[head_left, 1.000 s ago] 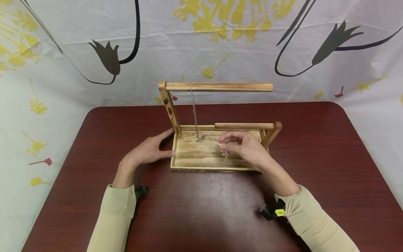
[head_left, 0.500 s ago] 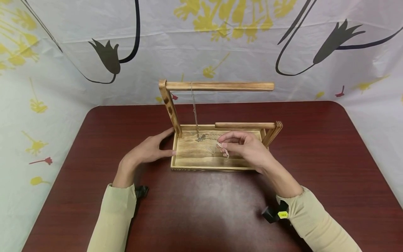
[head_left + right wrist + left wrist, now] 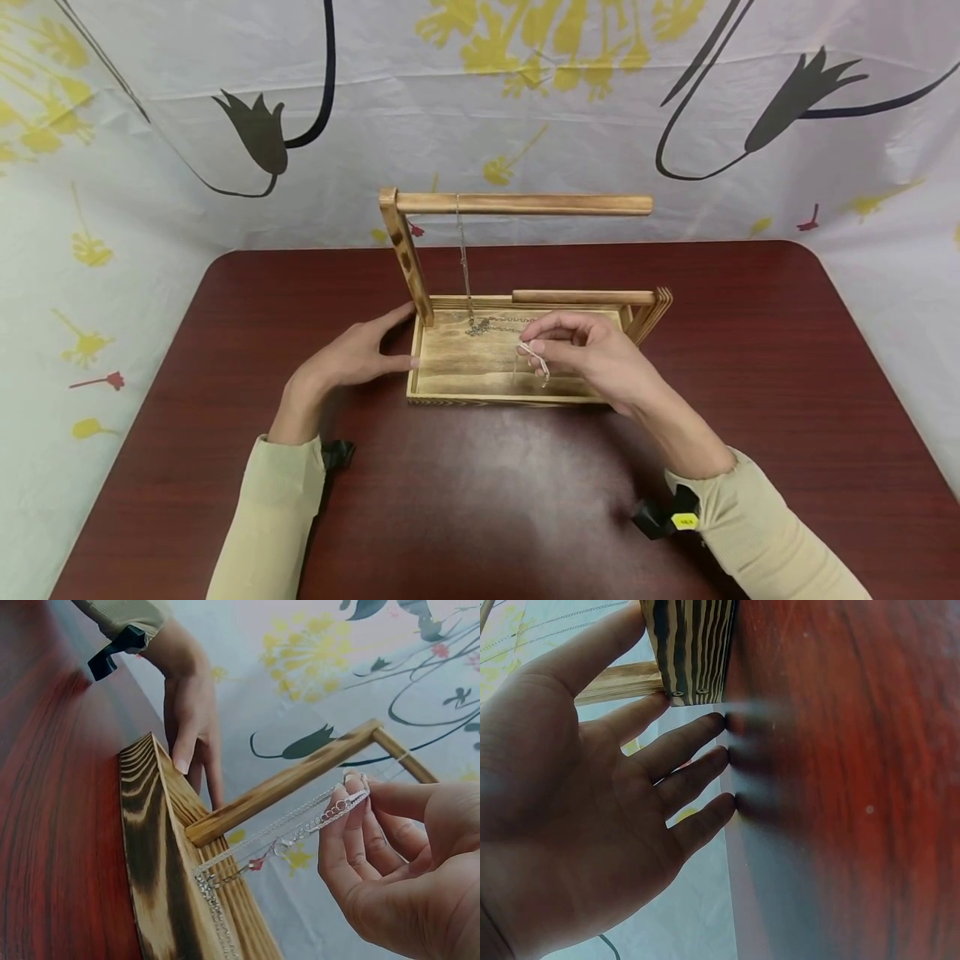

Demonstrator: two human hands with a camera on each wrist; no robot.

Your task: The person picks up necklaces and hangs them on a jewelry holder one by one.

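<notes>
My right hand [image 3: 596, 357] pinches a thin silver chain necklace [image 3: 339, 810] between thumb and fingertips above the wooden tray [image 3: 487, 399]. In the right wrist view the chain slants from those fingertips down to the tray. At the tray's left end, my left hand [image 3: 351, 358] has its fingers spread, with thumb and index finger against the wood. The left wrist view shows that hand's palm [image 3: 577, 817] beside the striped tray end. Another necklace [image 3: 464, 267] hangs from the upper bar [image 3: 525, 204]. Below it, a darker chain [image 3: 480, 327] lies in the tray, partly hidden by the right hand.
The tray's left post [image 3: 407, 262] carries the upper bar, whose right end is free. A lower bar [image 3: 585, 297] joins the right post [image 3: 649, 317]. All this stands on a dark red table [image 3: 480, 500], with a printed curtain [image 3: 480, 108] behind.
My right wrist has shifted a little to the right and nearer. The pinched chain's loose strand has swung from lying leftward to hanging below the fingers. My left hand stays in place.
</notes>
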